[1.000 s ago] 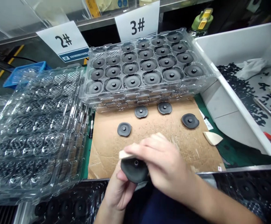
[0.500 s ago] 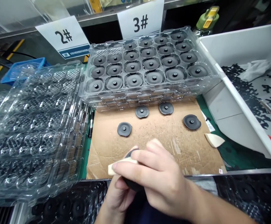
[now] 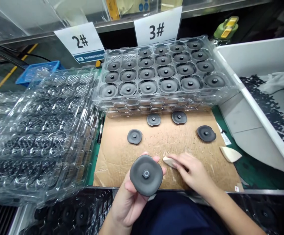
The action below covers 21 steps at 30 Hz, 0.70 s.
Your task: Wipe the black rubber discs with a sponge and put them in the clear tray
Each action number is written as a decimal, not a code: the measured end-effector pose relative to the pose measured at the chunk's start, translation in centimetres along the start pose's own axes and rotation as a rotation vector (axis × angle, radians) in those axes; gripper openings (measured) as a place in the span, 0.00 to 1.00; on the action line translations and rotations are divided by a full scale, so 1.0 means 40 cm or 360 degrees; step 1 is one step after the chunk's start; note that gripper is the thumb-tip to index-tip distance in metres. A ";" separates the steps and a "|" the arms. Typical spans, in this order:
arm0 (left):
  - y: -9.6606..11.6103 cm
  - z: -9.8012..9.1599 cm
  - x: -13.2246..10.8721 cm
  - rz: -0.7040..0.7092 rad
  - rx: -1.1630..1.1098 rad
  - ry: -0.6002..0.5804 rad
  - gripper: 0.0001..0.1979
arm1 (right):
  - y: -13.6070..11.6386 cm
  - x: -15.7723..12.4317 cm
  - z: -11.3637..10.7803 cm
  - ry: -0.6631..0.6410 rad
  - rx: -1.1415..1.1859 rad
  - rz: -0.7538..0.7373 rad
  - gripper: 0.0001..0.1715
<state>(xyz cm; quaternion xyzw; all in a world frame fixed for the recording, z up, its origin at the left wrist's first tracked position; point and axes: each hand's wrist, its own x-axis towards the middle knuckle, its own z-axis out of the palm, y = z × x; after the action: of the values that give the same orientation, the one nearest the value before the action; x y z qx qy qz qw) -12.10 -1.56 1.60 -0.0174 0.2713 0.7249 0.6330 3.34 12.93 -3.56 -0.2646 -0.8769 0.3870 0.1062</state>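
"Where is the black disc (image 3: 142, 184)?"

"Over the near edge of the cardboard (image 3: 114, 156), gripped in the person's left hand (image 3: 131, 205), fingers curled round its rim."

"And the right hand (image 3: 192, 169)?"

"Over the cardboard, its fingers pinching a cream block (image 3: 169, 162). Four more discs (image 3: 206, 137) lie on the cardboard."

We look from a single camera worn on the person's head, facing forward and down past the dark navy cloth (image 3: 171, 215) at the bottom edge. The bare left hand (image 3: 132, 205) and bare right hand (image 3: 193, 171) sit close to us, low in the view, by a flat brown cardboard sheet (image 3: 114, 156). Farther off, near our top edge, hangs a white paper sign (image 3: 167, 31) printed "3#"; our right edge cuts off a white plastic bin (image 3: 249, 117).
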 end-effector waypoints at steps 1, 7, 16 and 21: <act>-0.003 0.003 0.001 0.0022 0.0030 0.0011 0.28 | -0.027 0.009 -0.018 0.0044 0.0020 0.0035 0.16; -0.029 0.010 0.002 0.0070 0.0202 0.0101 0.28 | -0.234 0.062 -0.122 0.0221 0.0119 -0.0703 0.19; -0.034 0.005 -0.005 0.0146 0.0326 0.0238 0.18 | -0.258 0.088 -0.090 0.0159 -0.0006 -0.0858 0.15; -0.034 0.014 0.003 0.0161 0.0410 0.0258 0.29 | -0.259 0.075 -0.090 0.0175 -0.0025 -0.0443 0.18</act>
<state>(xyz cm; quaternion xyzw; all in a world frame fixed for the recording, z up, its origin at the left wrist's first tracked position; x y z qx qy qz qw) -10.68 -1.14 1.52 0.0192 0.4127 0.7112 0.5688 -1.74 11.01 6.45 -0.1620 -0.9009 0.3466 0.2047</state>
